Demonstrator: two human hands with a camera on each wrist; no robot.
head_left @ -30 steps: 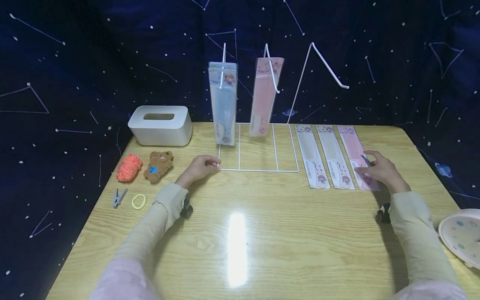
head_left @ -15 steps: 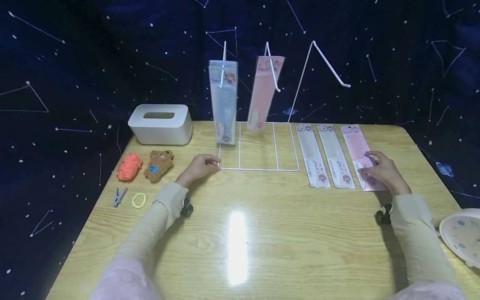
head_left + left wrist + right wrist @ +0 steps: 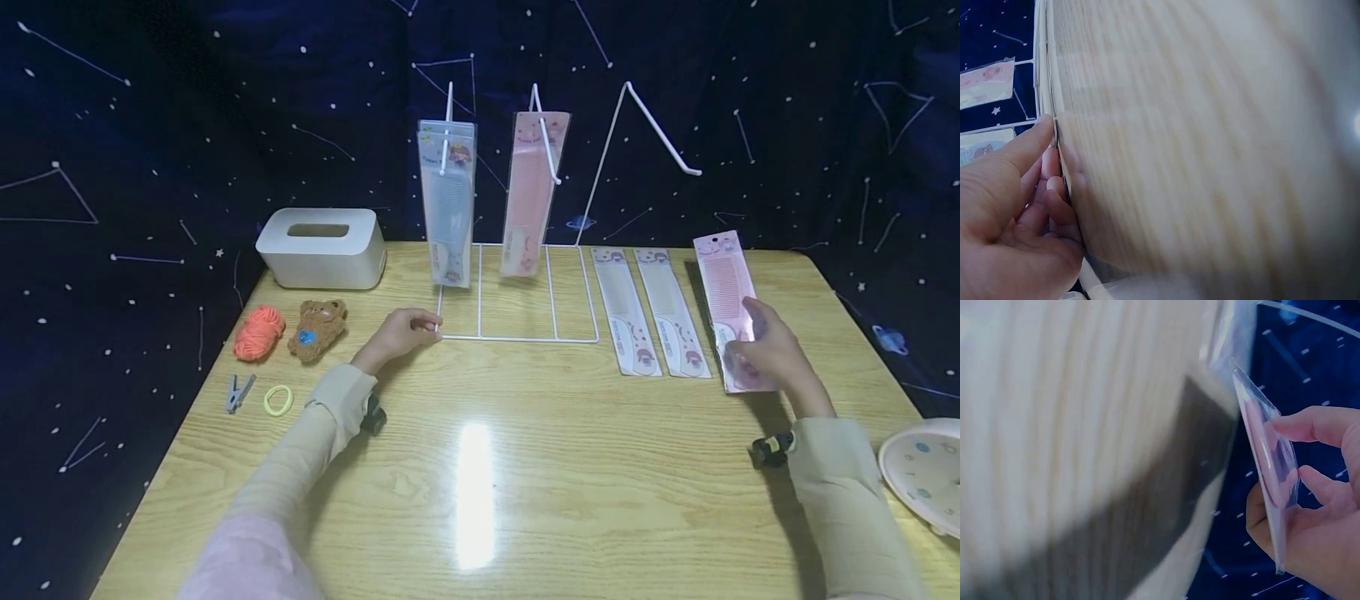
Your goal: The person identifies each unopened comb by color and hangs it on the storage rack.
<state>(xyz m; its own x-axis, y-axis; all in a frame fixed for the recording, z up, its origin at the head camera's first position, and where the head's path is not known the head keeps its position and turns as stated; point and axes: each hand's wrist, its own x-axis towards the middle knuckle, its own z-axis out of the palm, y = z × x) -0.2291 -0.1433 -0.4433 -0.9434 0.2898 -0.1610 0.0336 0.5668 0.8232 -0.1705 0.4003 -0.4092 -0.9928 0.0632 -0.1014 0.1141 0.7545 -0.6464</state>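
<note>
Comb packet (image 3: 722, 287), long, flat and pink under shiny clear plastic, is tilted up off the right side of a pale wood-grain desk (image 3: 600, 475). A bare right hand (image 3: 780, 354) holds its near half, the grip pinching it between thumb and fingers. If that pinch loosens, the slick plastic could slip and drop; the unsupported far end might also twist. To its left lie two flat, pale grey plastic packets (image 3: 622, 308); a low sweep leftward could catch their edges and push them askew. Farther left stands a white wire rack (image 3: 517, 338), its near-left corner pinched by the bare left hand (image 3: 397, 335). Should this grip let go, a bump might shift or rock the slim frame. Blue plastic comb packets (image 3: 450, 208) on the left hook and another pink plastic packet (image 3: 527, 196) on the middle one could sway or slide off if jolted. At near right, a round cream dial (image 3: 926, 475) sits close to the beige right sleeve (image 3: 847, 483); an outward elbow might nudge it.
</note>
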